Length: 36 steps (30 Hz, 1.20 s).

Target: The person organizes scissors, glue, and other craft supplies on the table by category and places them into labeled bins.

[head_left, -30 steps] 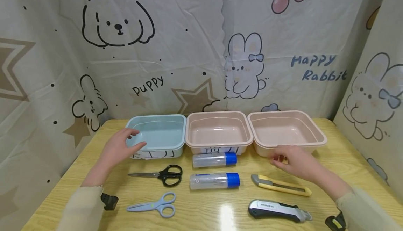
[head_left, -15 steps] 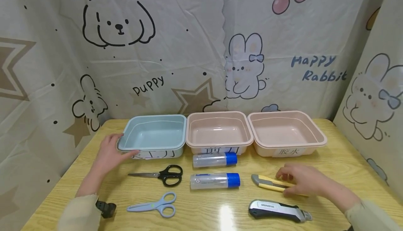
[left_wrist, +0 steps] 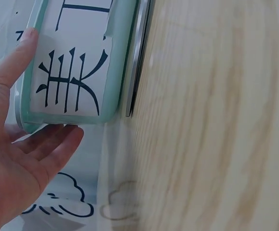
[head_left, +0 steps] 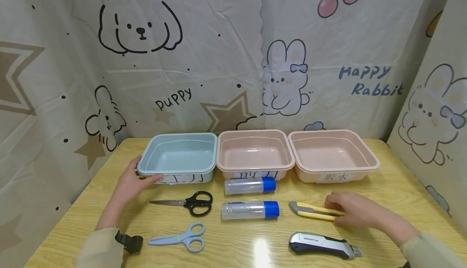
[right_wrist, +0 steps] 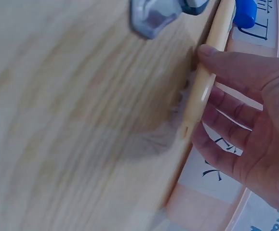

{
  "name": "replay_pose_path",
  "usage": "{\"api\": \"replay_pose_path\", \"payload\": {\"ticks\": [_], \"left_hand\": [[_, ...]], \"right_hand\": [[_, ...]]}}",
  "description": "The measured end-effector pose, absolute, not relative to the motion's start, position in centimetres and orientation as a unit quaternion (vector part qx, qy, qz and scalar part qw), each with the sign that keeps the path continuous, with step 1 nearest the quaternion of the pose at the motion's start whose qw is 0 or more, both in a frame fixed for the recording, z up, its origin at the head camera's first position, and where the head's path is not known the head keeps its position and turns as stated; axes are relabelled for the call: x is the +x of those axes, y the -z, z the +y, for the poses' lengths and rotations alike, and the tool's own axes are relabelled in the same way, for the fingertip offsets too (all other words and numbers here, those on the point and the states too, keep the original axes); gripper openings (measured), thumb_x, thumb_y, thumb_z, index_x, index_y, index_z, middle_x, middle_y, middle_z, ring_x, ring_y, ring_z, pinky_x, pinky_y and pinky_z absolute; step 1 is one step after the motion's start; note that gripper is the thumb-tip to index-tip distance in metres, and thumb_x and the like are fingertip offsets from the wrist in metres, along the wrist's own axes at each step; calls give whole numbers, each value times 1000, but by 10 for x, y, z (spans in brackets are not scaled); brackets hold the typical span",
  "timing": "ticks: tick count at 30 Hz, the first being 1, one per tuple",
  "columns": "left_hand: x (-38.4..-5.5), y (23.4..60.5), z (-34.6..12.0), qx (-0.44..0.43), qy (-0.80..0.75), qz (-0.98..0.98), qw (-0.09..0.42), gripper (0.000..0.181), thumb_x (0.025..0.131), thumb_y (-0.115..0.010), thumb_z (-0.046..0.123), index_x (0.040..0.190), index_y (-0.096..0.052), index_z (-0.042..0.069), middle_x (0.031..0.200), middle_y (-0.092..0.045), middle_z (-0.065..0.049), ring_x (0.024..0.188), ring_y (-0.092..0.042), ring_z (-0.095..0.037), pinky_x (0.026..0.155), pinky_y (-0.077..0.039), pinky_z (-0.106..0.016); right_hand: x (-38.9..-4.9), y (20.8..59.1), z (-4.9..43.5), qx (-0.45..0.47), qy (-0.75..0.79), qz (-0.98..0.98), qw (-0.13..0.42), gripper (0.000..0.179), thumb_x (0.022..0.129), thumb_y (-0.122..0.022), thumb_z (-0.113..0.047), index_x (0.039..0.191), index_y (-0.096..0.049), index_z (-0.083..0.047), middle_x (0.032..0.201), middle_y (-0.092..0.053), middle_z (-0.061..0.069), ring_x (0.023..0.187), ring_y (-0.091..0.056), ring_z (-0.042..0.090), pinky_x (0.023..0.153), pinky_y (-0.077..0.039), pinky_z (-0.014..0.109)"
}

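Note:
In the head view my left hand (head_left: pixel 128 183) holds the left front corner of the light blue bin (head_left: pixel 177 137). Its thumb (left_wrist: pixel 21 55) lies on the labelled front and the other fingers are at the side wall. With thumb and fingers my right hand (head_left: pixel 359 211) pinches the right end of a yellow utility knife (head_left: pixel 315 211), low over the table or on it; I cannot tell which. In the right wrist view the knife's yellow body (right_wrist: pixel 199 98) runs between thumb and fingers. A silver and black utility knife (head_left: pixel 322 245) lies in front of it.
Two pink bins (head_left: pixel 255 166) (head_left: pixel 333 166) stand right of the blue one, all with paper labels. Two blue-capped glue tubes (head_left: pixel 248 185) (head_left: pixel 249 210) lie mid-table. Black scissors (head_left: pixel 195 203) and light blue scissors (head_left: pixel 178 239) lie at left. A printed curtain (head_left: pixel 219 57) closes the back.
My left hand has come down from above the blue bin to its left front corner and holds it. My right hand has moved forward and right from the pink bin onto the yellow knife, which has shifted slightly.

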<state>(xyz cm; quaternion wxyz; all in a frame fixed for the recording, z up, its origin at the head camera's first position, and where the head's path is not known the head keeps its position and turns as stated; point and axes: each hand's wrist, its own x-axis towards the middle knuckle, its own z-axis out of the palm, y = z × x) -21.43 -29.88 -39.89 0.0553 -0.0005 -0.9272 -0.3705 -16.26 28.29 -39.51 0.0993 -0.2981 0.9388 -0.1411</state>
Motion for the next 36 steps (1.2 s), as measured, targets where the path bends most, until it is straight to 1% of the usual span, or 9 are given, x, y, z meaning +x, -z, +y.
{"api": "replay_pose_path", "payload": {"ticks": [3,8,14,16,20,24,30,32,36], "left_hand": [[-213,400,-299,8,390,-920,50,103,76,-68,46,145,-6,2,139,-29,-30,120,-37,-45,92,-38,-56],[-213,402,-301,17,402,-914,46,102,77,-68,47,146,-5,5,140,-29,-28,120,-37,-44,91,-40,-55],[-214,404,-301,30,401,-915,44,103,76,-66,50,146,-4,6,141,-28,-27,121,-37,-43,91,-40,-54],[-214,405,-301,33,407,-912,45,103,76,-66,50,147,-4,7,141,-27,-27,122,-36,-43,92,-40,-54],[-214,407,-300,37,420,-905,51,102,77,-67,48,147,-5,7,141,-28,-27,122,-37,-42,93,-39,-53],[-213,407,-299,42,437,-897,53,101,77,-67,47,147,-5,8,141,-29,-26,121,-38,-41,92,-40,-51],[-211,405,-299,44,456,-888,36,102,77,-67,47,147,-3,10,143,-25,-26,124,-34,-42,95,-38,-52],[-210,404,-299,39,465,-884,29,101,78,-67,46,147,-2,11,144,-24,-26,125,-34,-42,96,-37,-52],[-209,402,-299,37,484,-874,20,100,79,-66,43,147,0,12,144,-23,-26,126,-32,-41,97,-37,-51]], "right_hand": [[-166,391,278,-313,140,937,71,24,70,-73,-18,89,-58,-20,75,-47,-13,67,-42,1,57,-38,22],[-171,378,262,-341,131,930,32,24,73,-73,-18,95,-61,-18,84,-51,-12,72,-48,2,60,-44,23],[-174,367,234,-374,120,920,8,27,77,-71,-21,103,-63,-14,92,-59,-9,80,-55,6,70,-49,29],[-176,365,225,-382,125,916,-1,28,78,-71,-22,104,-64,-15,93,-60,-9,82,-55,6,72,-49,29],[-181,360,206,-402,138,905,-22,27,80,-69,-24,105,-66,-14,93,-60,-8,80,-53,5,69,-48,26],[-190,354,186,-419,132,897,-51,27,82,-67,-26,106,-67,-13,94,-61,-6,81,-54,7,70,-48,27],[-205,346,154,-421,143,893,-73,27,84,-65,-23,108,-66,-11,94,-61,-4,81,-54,8,70,-47,27],[-211,344,143,-420,146,892,-81,28,84,-65,-23,109,-66,-11,95,-62,-4,84,-55,10,73,-46,28],[-222,344,121,-415,152,893,-85,28,84,-65,-23,110,-66,-12,97,-63,-3,84,-55,11,74,-46,30]]}}
